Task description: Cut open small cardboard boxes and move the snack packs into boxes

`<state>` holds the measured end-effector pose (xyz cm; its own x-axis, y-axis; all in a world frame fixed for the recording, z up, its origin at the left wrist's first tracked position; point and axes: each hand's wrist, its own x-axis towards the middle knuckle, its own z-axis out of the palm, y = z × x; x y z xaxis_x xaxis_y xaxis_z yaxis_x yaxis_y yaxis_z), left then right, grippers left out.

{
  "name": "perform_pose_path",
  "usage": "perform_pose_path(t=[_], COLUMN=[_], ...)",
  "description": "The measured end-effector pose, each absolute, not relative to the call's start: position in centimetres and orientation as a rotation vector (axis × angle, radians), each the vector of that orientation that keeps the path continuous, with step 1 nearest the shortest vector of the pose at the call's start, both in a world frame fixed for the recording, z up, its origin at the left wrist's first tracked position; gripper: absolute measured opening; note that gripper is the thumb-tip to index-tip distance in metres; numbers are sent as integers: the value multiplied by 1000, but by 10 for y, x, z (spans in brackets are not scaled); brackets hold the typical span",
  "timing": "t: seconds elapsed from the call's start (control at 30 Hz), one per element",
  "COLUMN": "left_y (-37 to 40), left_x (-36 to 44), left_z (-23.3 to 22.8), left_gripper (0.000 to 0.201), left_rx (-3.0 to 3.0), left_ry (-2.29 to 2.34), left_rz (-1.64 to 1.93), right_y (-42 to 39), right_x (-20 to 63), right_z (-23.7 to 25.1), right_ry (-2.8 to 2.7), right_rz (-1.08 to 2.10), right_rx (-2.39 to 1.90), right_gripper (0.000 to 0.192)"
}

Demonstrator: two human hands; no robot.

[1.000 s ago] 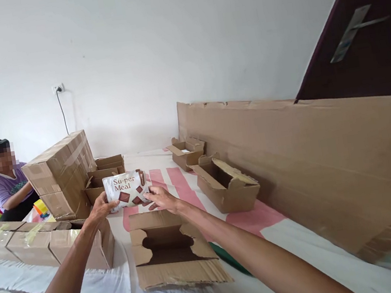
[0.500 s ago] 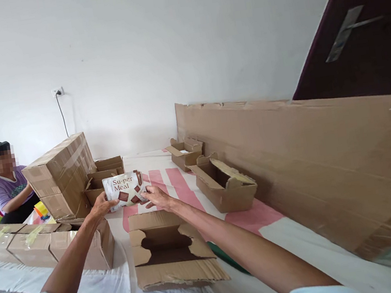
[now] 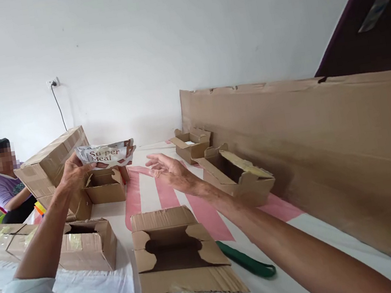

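Note:
My left hand grips a white and brown food pouch, printed "Su-per Meal", by its left end. The pouch is tilted so its front looks foreshortened, and it hangs in the air above a small open carton. To the right of the pouch, my right hand is apart from it, fingers spread and holding nothing. Closest to my body stands an open cardboard box with its flaps folded out; its inside is dark.
Stacked cartons and a row of boxes stand on the left. Two open boxes are at the right, before a tall cardboard panel. A dark green strap-like item lies by the near box. A person sits far left.
My left hand has raised the pouch up and to the left, tilting it. My right hand has let go of it and moved right and upward, fingers opening.

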<state>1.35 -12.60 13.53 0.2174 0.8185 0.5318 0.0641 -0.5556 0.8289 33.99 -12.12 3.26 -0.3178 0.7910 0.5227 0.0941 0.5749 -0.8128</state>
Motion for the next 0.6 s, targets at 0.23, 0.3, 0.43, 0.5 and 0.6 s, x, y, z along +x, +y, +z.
perform_pose_path(t=[0.23,0.3,0.43,0.5,0.6], left_y=[-97,-94,-85,-77,-61], left_x=[-14,-17,-24,-32,-47], left_z=[100,81,37,16,-7], left_gripper=[51,51,52,55,56], left_rx=[1717,1700,1628,1600,1571], left_ry=[1077,1168,1292,1404,1578], left_rz=[1182,1032,771,740,726], right_y=[-111,-114,-124,-131,-143], right_x=[360,364,373,380,396], right_z=[-36,-52,-71,-75,-78], right_ry=[-1753,-1737,-1735,-1748,-1783], right_rz=[1021,1060,1111,1120,1195], right_rx=[-890,-933,-1000,-1032,-1046], right_gripper=[55,55,57,58,63])
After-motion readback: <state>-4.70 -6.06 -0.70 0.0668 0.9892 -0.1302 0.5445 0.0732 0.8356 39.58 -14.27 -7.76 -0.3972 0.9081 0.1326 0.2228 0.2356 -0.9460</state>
